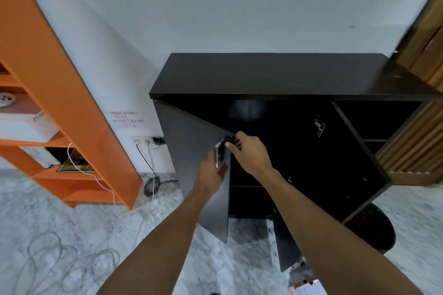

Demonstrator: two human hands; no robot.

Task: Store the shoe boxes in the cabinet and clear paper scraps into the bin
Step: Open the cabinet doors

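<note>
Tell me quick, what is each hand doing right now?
Left hand: grips the metal handle of the cabinet door.
Right hand: fingers curled round that door's free edge.

The cabinet (275, 74) is dark, matt, smooth board; its door handle (219, 151) looks like brushed metal. Beside the cabinet, the floor (60, 211) is polished grey marble, the shelving (60, 74) smooth orange laminate.

cabinet (275, 74) interior open ahead | left door (189, 141) ajar, blocks left side | bin (374, 230) beside cabinet's right

Two bare forearms, unclothed from elbow to wrist; left grip (212, 168) and right grip (249, 154) likewise bare.
</note>
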